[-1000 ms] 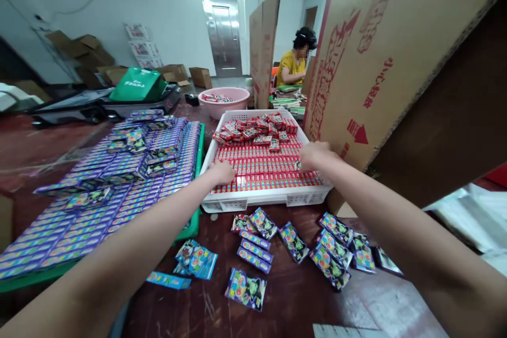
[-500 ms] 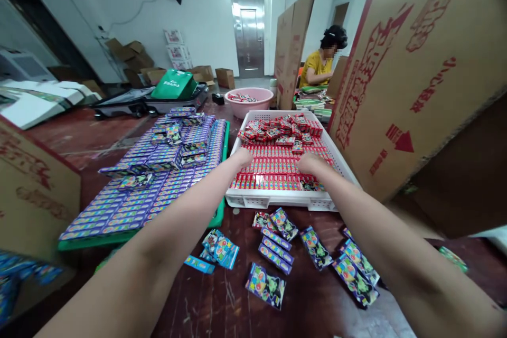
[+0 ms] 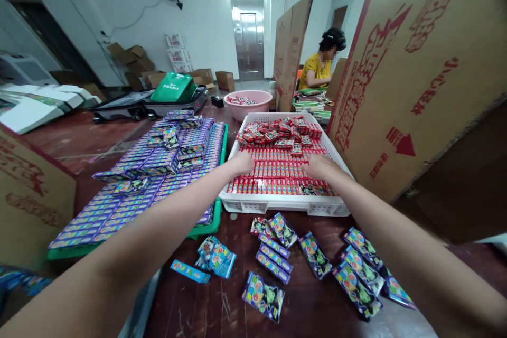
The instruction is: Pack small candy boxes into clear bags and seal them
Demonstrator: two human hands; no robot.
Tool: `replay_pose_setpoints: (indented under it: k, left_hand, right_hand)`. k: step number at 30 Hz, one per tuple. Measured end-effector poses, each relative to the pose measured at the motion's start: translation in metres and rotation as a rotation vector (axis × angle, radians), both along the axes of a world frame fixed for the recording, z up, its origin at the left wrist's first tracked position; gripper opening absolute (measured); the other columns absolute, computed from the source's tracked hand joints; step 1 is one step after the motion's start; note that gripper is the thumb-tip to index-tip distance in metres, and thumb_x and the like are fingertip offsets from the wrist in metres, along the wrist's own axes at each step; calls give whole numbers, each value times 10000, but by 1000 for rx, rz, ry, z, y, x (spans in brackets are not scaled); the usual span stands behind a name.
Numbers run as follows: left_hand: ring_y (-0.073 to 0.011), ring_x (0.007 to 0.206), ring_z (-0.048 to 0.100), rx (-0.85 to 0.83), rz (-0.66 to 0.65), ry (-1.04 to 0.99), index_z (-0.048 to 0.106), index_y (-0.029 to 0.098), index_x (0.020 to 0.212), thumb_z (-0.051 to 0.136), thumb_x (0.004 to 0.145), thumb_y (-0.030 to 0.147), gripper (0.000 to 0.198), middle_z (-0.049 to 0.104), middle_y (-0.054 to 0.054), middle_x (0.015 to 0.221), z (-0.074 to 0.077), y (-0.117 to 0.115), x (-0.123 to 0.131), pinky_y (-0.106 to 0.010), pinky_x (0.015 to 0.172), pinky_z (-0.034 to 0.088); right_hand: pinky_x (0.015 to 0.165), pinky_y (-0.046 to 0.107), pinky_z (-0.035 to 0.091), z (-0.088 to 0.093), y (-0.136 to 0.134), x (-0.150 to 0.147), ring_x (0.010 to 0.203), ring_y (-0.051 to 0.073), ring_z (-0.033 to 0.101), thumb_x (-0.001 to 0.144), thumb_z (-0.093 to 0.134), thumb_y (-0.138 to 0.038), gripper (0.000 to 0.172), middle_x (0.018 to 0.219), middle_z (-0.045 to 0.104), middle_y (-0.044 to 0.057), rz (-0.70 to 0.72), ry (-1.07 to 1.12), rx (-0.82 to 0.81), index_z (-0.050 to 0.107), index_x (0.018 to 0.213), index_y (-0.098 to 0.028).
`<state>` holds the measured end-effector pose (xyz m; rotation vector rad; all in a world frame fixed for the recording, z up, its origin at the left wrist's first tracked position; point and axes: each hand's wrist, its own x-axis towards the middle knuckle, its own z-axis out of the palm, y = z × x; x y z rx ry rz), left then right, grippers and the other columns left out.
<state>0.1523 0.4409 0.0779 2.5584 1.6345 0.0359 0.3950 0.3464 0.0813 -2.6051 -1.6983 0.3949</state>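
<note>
A white plastic tray (image 3: pixel 263 205) holds rows of small red boxes (image 3: pixel 273 170), with a loose heap of red boxes (image 3: pixel 273 131) at its far end. My left hand (image 3: pixel 243 162) is over the tray's left side and my right hand (image 3: pixel 319 167) over its right side, both at the rows. The fingers of each point away and down, hidden behind the backs of the hands, so what they hold does not show. One dark packet (image 3: pixel 312 189) lies on the near right rows, close below my right hand.
Purple boxes (image 3: pixel 158 190) fill a green tray (image 3: pixel 216 222) at the left. Purple packets (image 3: pixel 263 296) and blue packets (image 3: pixel 217 256) lie on the near table. Behind are a pink basin (image 3: pixel 249 105) and a person in yellow (image 3: pixel 316 71). Large cartons (image 3: pixel 396 84) flank the right.
My left hand has shifted slightly nearer, and my right hand a little to the right. The view has tilted slightly, so more of the near right packets shows.
</note>
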Motion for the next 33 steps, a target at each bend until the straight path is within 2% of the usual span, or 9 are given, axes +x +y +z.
replay_pose_setpoints:
  k: [4, 9, 13, 16, 20, 23, 27, 30, 33]
  left_hand:
    - [-312, 1226, 587, 26, 15, 50, 614, 142, 1268, 593, 966, 445, 428, 608, -154, 1339, 14, -9, -5, -534, 1044, 465]
    - [-306, 998, 712, -89, -161, 55, 740, 178, 950, 478, 961, 502, 416, 766, -131, 988, 8, -50, -9, -383, 890, 523]
    - [-299, 1023, 711, -58, -146, -9, 710, 191, 1051, 435, 967, 534, 447, 764, -122, 1051, 7, -63, -10, -357, 878, 518]
    - [-296, 1159, 660, 38, -36, -74, 560, 146, 1314, 415, 983, 528, 526, 693, -161, 1244, 18, -36, -12, -345, 967, 486]
    - [-315, 1326, 542, 107, 64, -102, 335, 123, 1494, 582, 895, 572, 788, 524, -207, 1449, 28, 26, -15, -333, 1069, 425]
    - [-368, 1423, 421, 105, 82, -64, 175, 149, 1576, 744, 749, 614, 1106, 374, -240, 1556, 23, 70, -11, -383, 1134, 365]
    - [-490, 1477, 253, 62, 98, 14, 71, 205, 1613, 875, 538, 649, 1413, 237, -269, 1620, 9, 116, 5, -542, 1164, 287]
    - [-532, 1469, 217, 58, 112, 59, 40, 230, 1617, 877, 475, 700, 1492, 195, -274, 1632, -2, 141, 22, -600, 1145, 277]
    - [-490, 1451, 288, 27, 48, 79, 49, 258, 1618, 885, 506, 655, 1447, 303, -211, 1607, -15, 159, 39, -559, 1149, 303]
  right_hand:
    - [1042, 547, 443, 5, -3, 8, 1333, 380, 514, 958, 568, -493, 549, 1443, 521, 248, -41, 2, 77, 570, 1355, -113]
    - [1070, 453, 422, -10, 5, 0, 1344, 340, 519, 901, 566, -652, 667, 1455, 541, 181, 66, 117, 184, 550, 1392, -202]
    - [1069, 405, 431, -17, 33, 8, 1359, 312, 500, 886, 546, -718, 852, 1505, 470, 208, -48, 190, 309, 377, 1514, -166]
    - [1046, 475, 462, -19, 63, 25, 1293, 308, 546, 967, 473, -651, 730, 1470, 494, 200, -245, 224, 383, 394, 1495, -153]
    - [1041, 555, 462, -27, 101, 45, 1254, 302, 559, 981, 562, -520, 545, 1446, 518, 131, -387, 249, 448, 497, 1418, -201]
    - [1092, 558, 408, -36, 129, 50, 1321, 323, 512, 972, 518, -602, 642, 1488, 485, 164, -398, 275, 454, 472, 1451, -176]
    - [1127, 528, 346, -51, 165, 49, 1385, 389, 442, 940, 360, -752, 902, 1480, 459, 309, -387, 296, 430, 459, 1462, -23]
    - [1110, 544, 343, -64, 187, 49, 1384, 422, 428, 875, 344, -838, 1038, 1446, 469, 359, -366, 284, 416, 508, 1410, 35]
    - [1091, 561, 350, -74, 199, 55, 1386, 428, 415, 826, 339, -891, 1117, 1507, 376, 378, -341, 237, 435, 492, 1425, 39]
